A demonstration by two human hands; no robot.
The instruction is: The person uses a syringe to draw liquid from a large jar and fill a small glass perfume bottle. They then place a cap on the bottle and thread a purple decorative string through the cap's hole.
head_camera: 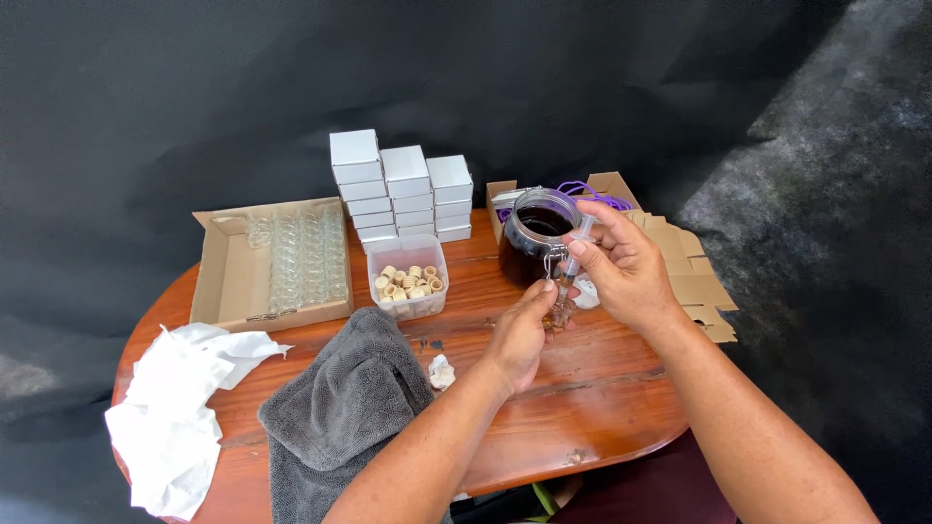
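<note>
Left hand [521,335] pinching small glass vial [560,312] upright; right hand [621,264] gripping syringe [575,254], tip entering vial mouth. Depressing plunger slowly advisable, near open jar [532,236].

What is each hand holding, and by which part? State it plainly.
The right hand holds a clear syringe by its barrel and upper end. The left hand pinches a small glass vial at its neck, under the syringe tip.

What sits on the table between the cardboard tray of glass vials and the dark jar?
In the head view, a clear plastic tub of corks sits between the cardboard tray and the dark jar.
</note>
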